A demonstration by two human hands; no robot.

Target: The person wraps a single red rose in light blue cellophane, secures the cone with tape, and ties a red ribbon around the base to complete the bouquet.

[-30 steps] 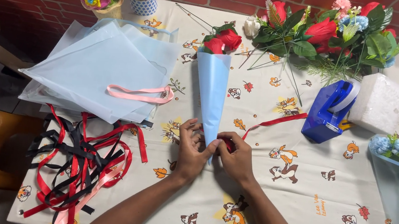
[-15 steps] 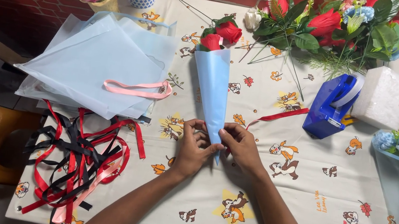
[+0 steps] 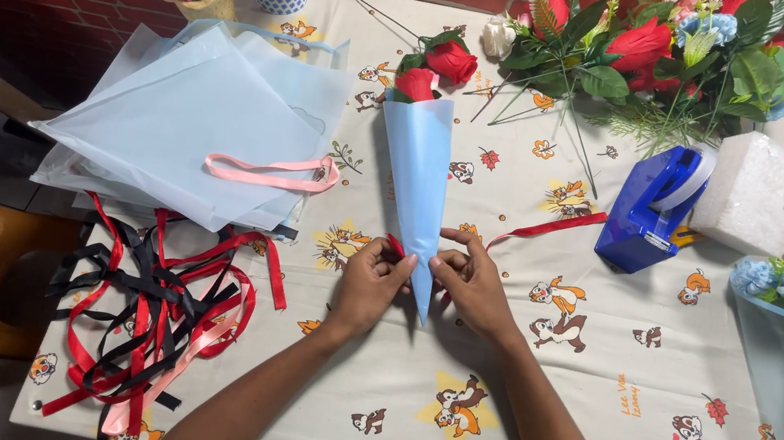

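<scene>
Biggest thing I've got in view is the table [image 3: 588, 417] with its cartoon-print cloth, then the stack of pale blue wrapping sheets [image 3: 173, 121] at the far left with a pink ribbon [image 3: 267, 171] lying on it. Below that, a tangle of red and black ribbons [image 3: 147, 319] spills over the table edge. Up top right there's a heap of artificial flowers [image 3: 656, 53], with a blue tape dispenser [image 3: 651, 209] just under it. The blue paper cone [image 3: 417, 183] holding two red roses [image 3: 437, 70] lies mid-table, tip toward me. My left hand [image 3: 369, 283] and right hand [image 3: 475, 281] pinch narrow on a red ribbon [image 3: 542, 228] at the cone's lower end.
</scene>
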